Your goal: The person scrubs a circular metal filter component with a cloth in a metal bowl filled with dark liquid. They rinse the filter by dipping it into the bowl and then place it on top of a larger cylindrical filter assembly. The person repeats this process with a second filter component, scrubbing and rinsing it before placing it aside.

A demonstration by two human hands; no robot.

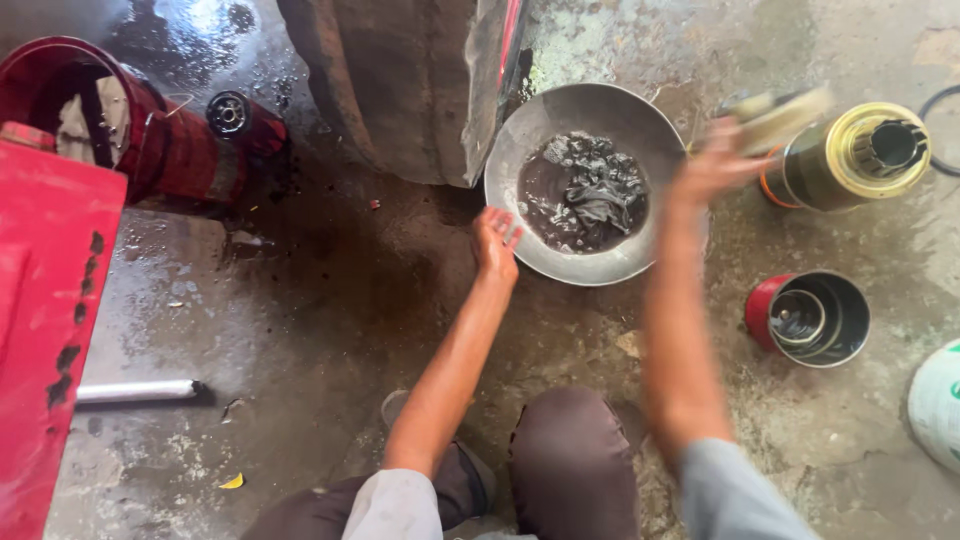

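Two bare hands at a metal basin on a wet concrete floor

The right hand (715, 160) is smeared by motion, so whether its fingers close on the pale, round, blurred part (782, 115) at its tips cannot be told, and that part's shape is hard to make out. The left hand (495, 240) rests at the near rim of the basin (515, 150), fingers loosely curled, holding nothing. The shallow, dull grey basin sits on the floor (330, 330) and holds dark liquid and a grey, crumpled rag (598, 200). Just right of it lies a brass-ended cylinder (850, 158); below that, a red-walled metal cup (810, 318). A tyre (400, 80) is cut off at the top edge, a red panel (45, 320) at the left.
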